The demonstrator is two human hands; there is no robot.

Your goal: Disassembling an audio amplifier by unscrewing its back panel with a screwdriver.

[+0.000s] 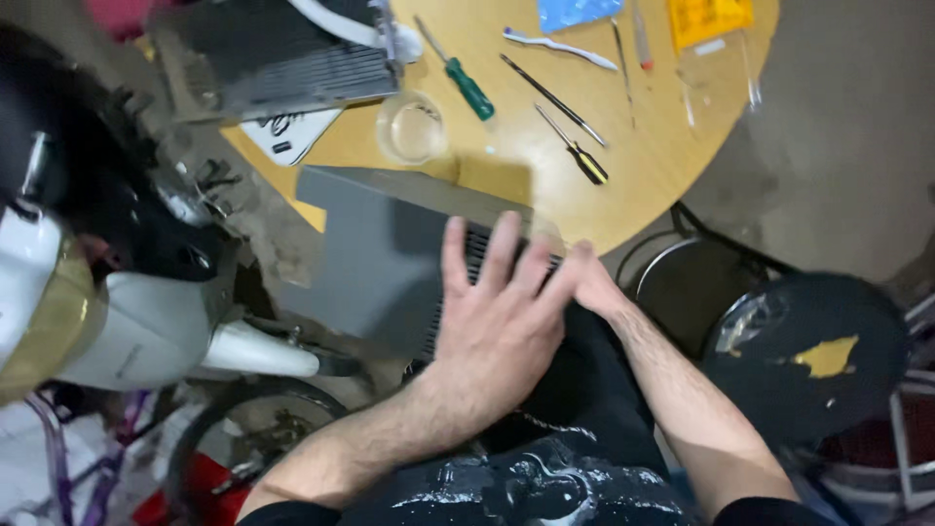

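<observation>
A grey laptop (380,263) rests on the person's lap against the near edge of the round surface (526,161). The left hand (497,321) lies flat on it, fingers spread; the right hand (584,282) touches its right edge, grip unclear. It looks rigid, fairly heavy and smooth, best held by both side edges.

Round wooden bench (526,161) carries a green-handled screwdriver (458,71), a black-and-yellow screwdriver (576,147), a thin dark probe (552,99), a white toothbrush (558,45) and a clear round dish (411,128). A second dark finned panel (278,58) lies at the far left edge. Black stool (813,356) with torn seat stands at right. White scooter body (136,326) at left.
</observation>
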